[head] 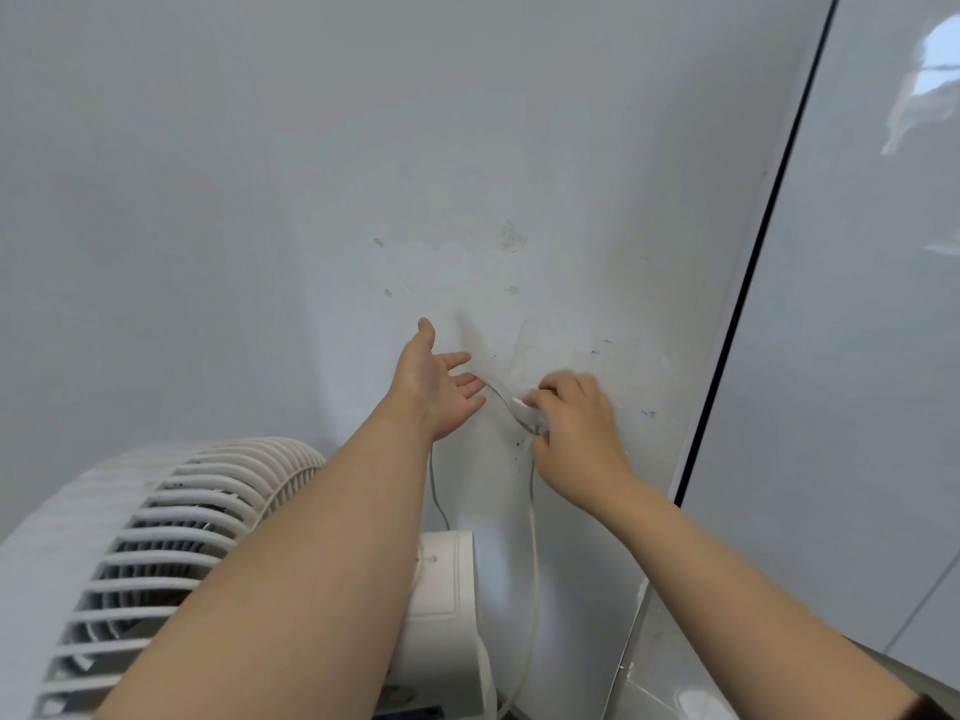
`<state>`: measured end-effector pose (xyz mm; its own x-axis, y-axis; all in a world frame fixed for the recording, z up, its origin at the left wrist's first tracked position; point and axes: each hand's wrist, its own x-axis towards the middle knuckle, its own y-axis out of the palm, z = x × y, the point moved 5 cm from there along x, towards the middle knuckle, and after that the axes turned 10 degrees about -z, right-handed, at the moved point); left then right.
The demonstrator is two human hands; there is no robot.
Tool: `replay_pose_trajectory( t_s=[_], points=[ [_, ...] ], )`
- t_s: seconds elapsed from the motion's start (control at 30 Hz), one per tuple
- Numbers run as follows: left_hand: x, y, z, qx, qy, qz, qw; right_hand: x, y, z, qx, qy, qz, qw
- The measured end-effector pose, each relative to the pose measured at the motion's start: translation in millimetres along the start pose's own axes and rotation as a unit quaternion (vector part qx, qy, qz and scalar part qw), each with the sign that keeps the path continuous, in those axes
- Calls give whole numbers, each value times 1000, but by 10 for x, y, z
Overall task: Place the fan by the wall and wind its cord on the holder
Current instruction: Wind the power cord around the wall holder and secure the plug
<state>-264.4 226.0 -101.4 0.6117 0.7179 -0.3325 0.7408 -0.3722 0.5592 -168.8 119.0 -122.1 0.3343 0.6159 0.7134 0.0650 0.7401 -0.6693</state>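
Plain domestic interior, probably a home: scuffed white wall (pixel 467 200) fills the view, glossy black-edged panel (pixel 857 356) at 3 o'clock, household fan (pixel 156 537) at 7 o'clock.

Fan (pixel 171 553) before wall (pixel 260 200), cord (pixel 532 537) right.

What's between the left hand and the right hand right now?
Head view: a short stretch of the cord runs from the fingertips of the open left hand to the right hand, which grips it. Behind it, only the wall.
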Motion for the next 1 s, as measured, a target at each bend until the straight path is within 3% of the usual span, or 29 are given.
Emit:
replay_pose_trajectory(
  t_s=[0.3,0.67,1.0],
  points=[
    [-29,79,-41,-30,20,39,999,-15,-5,-12,16,-23,11,1000],
    [-92,163,-57,-37,45,100,993,-291,-189,-170,31,28,-121,992],
    [-196,316,-46,-15,55,142,988,-234,-109,-183,8,37,-54,998]
  ],
)
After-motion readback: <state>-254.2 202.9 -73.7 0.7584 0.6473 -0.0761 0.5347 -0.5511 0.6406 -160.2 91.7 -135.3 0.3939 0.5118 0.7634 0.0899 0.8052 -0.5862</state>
